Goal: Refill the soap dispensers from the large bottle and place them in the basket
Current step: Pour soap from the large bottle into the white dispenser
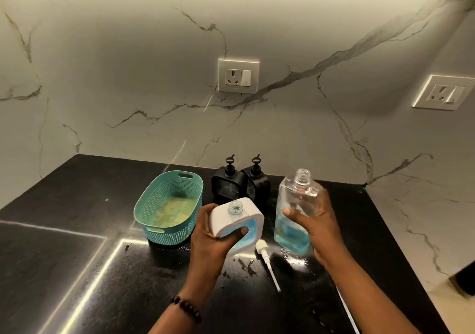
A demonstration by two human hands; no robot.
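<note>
Right now both hands are full at the lower centre of the frame. The left hand (216,238) wraps around a white soap dispenser (237,222) whose open neck tilts up and toward the viewer, blue liquid showing through its side. The right hand (314,227) grips the large bottle (295,207), a clear one with no cap, held nearly upright with blue soap filling only its lower part.

Judging by how both necks are narrow, the likeliest trouble is a pour that misses: if the large bottle tips before its mouth lines up over the dispenser's opening, soap will run down the white casing and onto the black counter (77,256), which already shows wet smears near the hands. A slippery casing could also twist in the left hand's grasp. The white pump head (266,259) lies loose on the counter between the hands and could get knocked or soaked.

Counting: one teal basket (168,206) left of centre, with nothing from the task in it yet; two black dispensers (240,182) standing side by side behind; one white dispenser; one large bottle; one detached pump; two wall sockets (238,76).
</note>
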